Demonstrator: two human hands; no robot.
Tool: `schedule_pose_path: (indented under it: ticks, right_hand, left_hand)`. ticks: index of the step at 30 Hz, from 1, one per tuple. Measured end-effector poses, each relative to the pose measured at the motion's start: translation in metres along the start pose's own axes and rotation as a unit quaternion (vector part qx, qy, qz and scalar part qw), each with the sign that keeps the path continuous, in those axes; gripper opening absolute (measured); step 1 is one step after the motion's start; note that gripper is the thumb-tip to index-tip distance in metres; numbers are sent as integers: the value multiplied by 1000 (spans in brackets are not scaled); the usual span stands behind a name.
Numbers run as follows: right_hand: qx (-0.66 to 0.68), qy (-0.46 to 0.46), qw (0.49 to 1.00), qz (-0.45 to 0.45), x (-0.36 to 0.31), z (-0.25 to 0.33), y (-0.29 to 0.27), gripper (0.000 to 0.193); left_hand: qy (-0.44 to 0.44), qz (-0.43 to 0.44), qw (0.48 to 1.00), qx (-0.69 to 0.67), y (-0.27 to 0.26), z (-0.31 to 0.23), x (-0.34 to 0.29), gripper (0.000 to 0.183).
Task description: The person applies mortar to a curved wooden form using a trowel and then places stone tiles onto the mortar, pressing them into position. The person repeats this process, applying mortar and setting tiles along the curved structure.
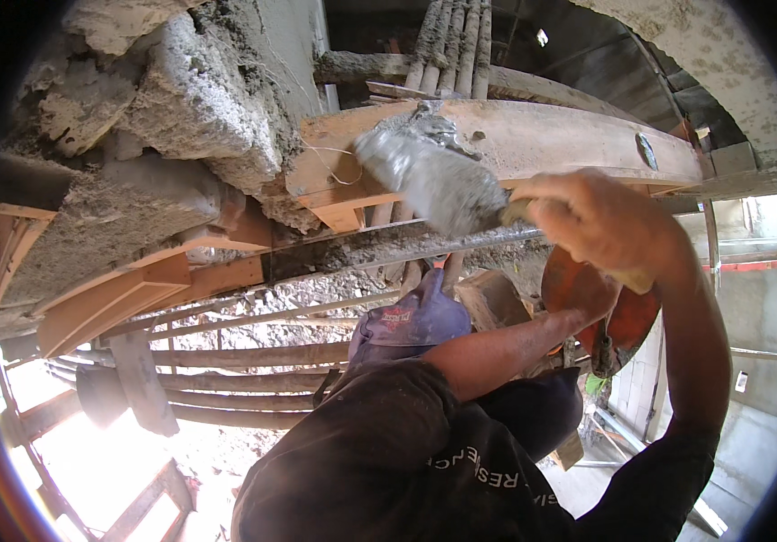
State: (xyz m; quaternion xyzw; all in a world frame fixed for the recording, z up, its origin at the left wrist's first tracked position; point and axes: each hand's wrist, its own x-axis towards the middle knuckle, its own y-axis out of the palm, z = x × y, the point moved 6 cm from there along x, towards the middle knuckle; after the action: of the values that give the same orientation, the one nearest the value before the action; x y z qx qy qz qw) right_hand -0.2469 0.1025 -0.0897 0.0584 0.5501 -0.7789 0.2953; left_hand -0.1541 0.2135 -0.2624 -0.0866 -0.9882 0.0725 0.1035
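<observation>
One trowel (438,181) loaded with wet grey mortar, held overhead, and plenty of ways for this to go sideways. My right hand (591,221) is wrapped tight around the handle at the right of the frame, fingers curled shut on it, with the blade pointing left and pressed up near the curved timber formwork (542,135) in the upper middle. My left hand (609,312) is lower down, just under the right one, gripping an orange pan (600,307) that looks like my mortar carrier; the pan hides most of it, so I can't tell how the fingers sit.

Biggest worry: the mortar slides off the blade before it sticks. The trowel is tilted and the load is heaped, so a jerk of the wrist probably drops the lot on my dark sleeve (388,434) or in my face, since I'm looking straight up.

Second one: the rough concrete chunks (190,99) in the upper left look crumbly and ragged. Push too hard beside them and I'd guess bits break loose.

Third: that steel rebar (460,237) runs right under the blade. Catch the trowel edge on it and the mortar flicks off.

Also the pan is tipped, so anything left in it could spill.
</observation>
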Motion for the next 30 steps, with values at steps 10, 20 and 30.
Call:
schedule_pose_path:
  ticks: [10, 20, 30]
  right_hand:
    - [-102, 110, 984, -99, -50, -34, -7, 33]
    - [-5, 166, 977, -133, -86, -94, 9, 37]
    - [67, 377, 882, -275, -285, -133, 6, 24]
  left_hand:
    - [-61, 71, 983, -157, 26, 27, 3, 30]
    - [-169, 134, 970, -117, -39, -17, 19, 36]
    - [-219, 167, 918, -287, -13, 23, 33, 32]
